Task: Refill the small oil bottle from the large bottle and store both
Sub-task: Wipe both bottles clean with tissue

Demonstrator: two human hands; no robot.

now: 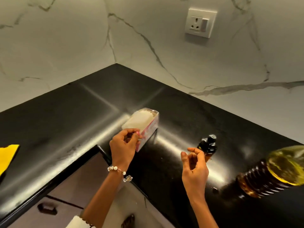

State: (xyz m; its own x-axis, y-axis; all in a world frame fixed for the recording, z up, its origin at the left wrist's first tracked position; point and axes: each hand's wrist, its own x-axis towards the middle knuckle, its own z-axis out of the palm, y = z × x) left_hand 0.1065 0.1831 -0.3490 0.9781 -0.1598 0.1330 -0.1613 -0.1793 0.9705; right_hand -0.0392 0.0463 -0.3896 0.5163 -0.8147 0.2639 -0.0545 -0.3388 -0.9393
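In the corner of a black counter [92,102], under marble-veined walls [65,38], we are looking down at our two hands. The glossy top is catching streaks of light, and a white socket [201,22] is sitting on the right wall. Our left hand [122,145], wearing a bead bracelet [119,170], is pinching the near edge of a tissue pack [141,125] between thumb and fingertips. Our right hand [195,168] is hovering with fingers loosely curled, holding nothing, just in front of the small bottle [208,145], which is standing upright. The large bottle [273,170] is standing at the right edge. A yellow cloth [7,155] is showing at far left, and brown drawers [69,186] are sitting below the counter
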